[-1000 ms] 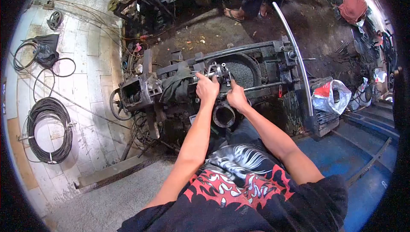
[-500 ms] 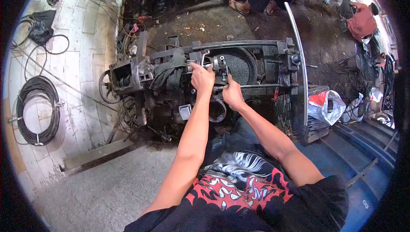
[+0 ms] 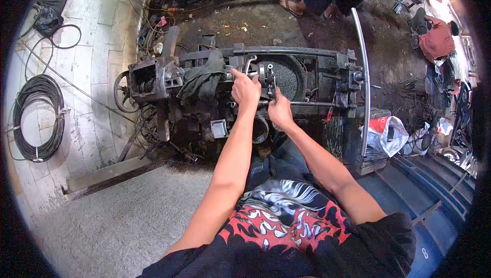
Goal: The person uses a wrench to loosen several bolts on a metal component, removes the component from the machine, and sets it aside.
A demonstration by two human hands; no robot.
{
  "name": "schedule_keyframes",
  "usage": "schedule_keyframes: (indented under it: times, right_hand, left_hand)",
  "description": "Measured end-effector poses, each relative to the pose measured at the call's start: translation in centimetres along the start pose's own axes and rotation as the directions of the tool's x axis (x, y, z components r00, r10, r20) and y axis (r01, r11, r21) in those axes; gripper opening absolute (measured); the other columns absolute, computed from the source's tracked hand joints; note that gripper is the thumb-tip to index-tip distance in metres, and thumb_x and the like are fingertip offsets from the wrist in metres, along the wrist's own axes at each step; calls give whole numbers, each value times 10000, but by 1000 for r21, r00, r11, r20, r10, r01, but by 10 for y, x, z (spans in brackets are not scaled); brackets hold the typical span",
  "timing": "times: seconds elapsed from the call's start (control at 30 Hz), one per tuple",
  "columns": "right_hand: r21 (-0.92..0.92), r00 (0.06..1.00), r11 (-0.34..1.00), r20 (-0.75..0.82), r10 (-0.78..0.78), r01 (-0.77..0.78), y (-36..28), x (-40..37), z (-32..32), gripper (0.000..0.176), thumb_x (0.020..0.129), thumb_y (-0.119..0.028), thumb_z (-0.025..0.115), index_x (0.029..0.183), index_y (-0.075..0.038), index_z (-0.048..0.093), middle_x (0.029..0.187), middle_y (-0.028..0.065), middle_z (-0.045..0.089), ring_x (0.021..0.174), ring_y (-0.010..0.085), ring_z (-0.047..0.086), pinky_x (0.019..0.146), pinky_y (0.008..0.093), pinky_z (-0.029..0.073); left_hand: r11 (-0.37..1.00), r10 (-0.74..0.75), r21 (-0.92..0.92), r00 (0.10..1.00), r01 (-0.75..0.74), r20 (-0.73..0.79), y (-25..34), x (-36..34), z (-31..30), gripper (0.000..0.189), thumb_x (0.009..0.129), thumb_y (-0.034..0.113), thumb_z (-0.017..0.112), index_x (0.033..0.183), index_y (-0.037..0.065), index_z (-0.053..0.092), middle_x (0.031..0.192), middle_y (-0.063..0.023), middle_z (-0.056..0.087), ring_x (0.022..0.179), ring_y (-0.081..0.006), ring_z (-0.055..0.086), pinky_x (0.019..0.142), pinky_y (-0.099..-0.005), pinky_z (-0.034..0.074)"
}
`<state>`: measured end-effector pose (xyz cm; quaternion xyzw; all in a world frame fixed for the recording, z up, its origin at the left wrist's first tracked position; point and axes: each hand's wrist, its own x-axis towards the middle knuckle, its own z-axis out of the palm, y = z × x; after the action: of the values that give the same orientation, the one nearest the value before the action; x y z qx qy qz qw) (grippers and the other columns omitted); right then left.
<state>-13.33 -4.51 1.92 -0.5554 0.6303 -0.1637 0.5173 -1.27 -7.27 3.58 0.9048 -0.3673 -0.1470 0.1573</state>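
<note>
My left hand [image 3: 246, 91] is closed at the metal fittings in the middle of a lathe-like machine, its index finger reaching toward a short shaft beside a bent metal handle [image 3: 250, 63]. What it grips is hidden under the fingers. Just right of it and slightly nearer me, my right hand [image 3: 280, 111] is closed below an upright steel fitting [image 3: 270, 76], thumb pointing away from me. The thing inside that fist does not show. A dark green rag [image 3: 204, 78] drapes over the machine left of my hands. Open gears sit in the gearbox housing [image 3: 144, 79] at the machine's left end.
A long steel pipe [image 3: 360, 73] stands across the machine's right end, near a plastic sack [image 3: 387, 132]. Coiled black cable [image 3: 38, 116] lies on the left floor. A person's sandaled foot [image 3: 291, 6] is beyond the machine; another person in red [image 3: 437, 40] crouches far right.
The view has shifted slightly. My hands stay at the same fittings, with the left index finger stretched out a little more. The rag and machine look unmoved.
</note>
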Motion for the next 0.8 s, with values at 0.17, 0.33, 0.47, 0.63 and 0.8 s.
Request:
schedule_keyframes:
  times: [0.17, 0.33, 0.47, 0.63, 0.8]
  right_hand:
    - [-33, 997, 997, -27, -70, 69, 10, 4, 5, 601, 777, -19, 453, 1362, 112, 405, 889, 364, 616, 865, 420, 667, 798, 457, 497]
    - [-36, 999, 998, -4, -50, 50, 6, 1, 3, 613, 773, -17, 454, 1368, 119, 390, 839, 345, 623, 816, 412, 671, 779, 468, 500]
    - [-36, 999, 998, -21, -47, 46, 4, 4, 2, 582, 777, -19, 464, 1339, 126, 423, 935, 378, 610, 901, 416, 669, 808, 448, 502]
    - [-37, 1000, 999, -10, -25, 25, 5, 2, 1, 581, 778, -24, 470, 1340, 120, 428, 934, 378, 609, 899, 412, 670, 799, 446, 506]
    - [-53, 996, 995, -38, -87, 85, 9, 5, 2, 583, 778, -31, 472, 1344, 103, 437, 922, 371, 614, 893, 414, 670, 801, 448, 507]
  left_hand:
    - [1000, -12, 26, 995, 9, 103, -12, -14, 2, 826, 812, 292, 721, 1358, -100, 239, 877, -267, 666, 838, -427, 660, 743, -497, 517]
    - [992, -84, -93, 995, 88, 49, -8, -20, -2, 777, 828, 308, 703, 1336, -97, 277, 934, -294, 655, 901, -445, 645, 804, -506, 499]
    - [995, -76, -51, 994, 80, 73, 5, -4, -3, 742, 842, 304, 691, 1319, -103, 293, 986, -303, 644, 942, -442, 636, 826, -504, 494]
    - [999, -37, 3, 997, 37, 65, -7, -7, 12, 772, 804, 257, 726, 1329, -87, 278, 925, -276, 664, 873, -437, 655, 774, -507, 511]
    - [973, -50, -225, 999, 48, -7, -11, -24, 10, 634, 822, 260, 702, 1251, -40, 345, 925, -310, 647, 896, -471, 632, 795, -512, 489]
